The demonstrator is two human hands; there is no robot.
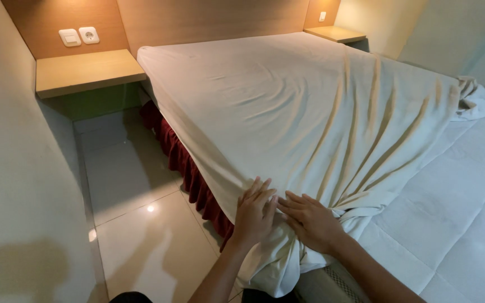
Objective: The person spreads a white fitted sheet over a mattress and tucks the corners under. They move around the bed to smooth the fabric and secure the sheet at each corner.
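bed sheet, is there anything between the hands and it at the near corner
Nothing visible. The left hand and the right hand both lie flat, fingers spread, directly on the white bed sheet where it bunches over the near corner of the mattress, just above the dark red bed skirt.

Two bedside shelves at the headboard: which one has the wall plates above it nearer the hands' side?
The left wooden shelf, beside the red bed skirt. Two white wall plates sit above it; the far shelf lies across the bed.
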